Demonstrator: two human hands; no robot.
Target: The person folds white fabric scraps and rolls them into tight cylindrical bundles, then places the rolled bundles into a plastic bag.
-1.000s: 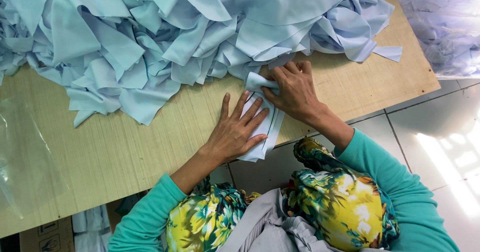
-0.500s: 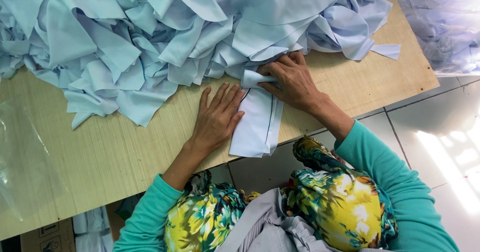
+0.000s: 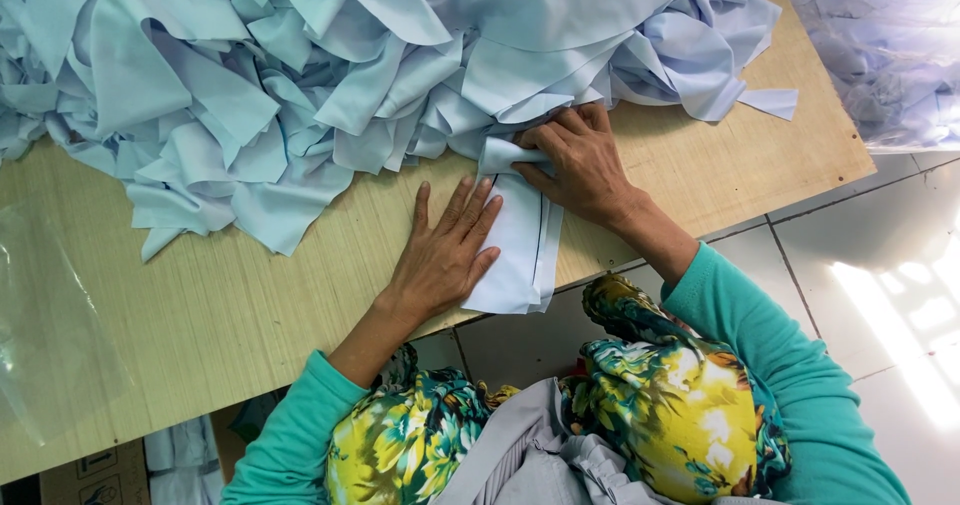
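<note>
Hands [image 3: 445, 255] [image 3: 580, 160] flatten pale fabric strip [image 3: 520, 250]

A wooden desk [image 3: 250, 295] is seen from above, its far part covered by a big heap of pale blue fabric pieces [image 3: 330, 75]. A clear plastic bag [image 3: 50, 335] lies flat on the desk's left end. Another plastic bag [image 3: 880, 45], filled with pale cloth, is seen at the upper right, beyond the desk's edge. A white tiled floor [image 3: 880, 295] is lit brightly on the right. A cardboard box [image 3: 95, 475] is partly shown under the desk at the lower left
</note>
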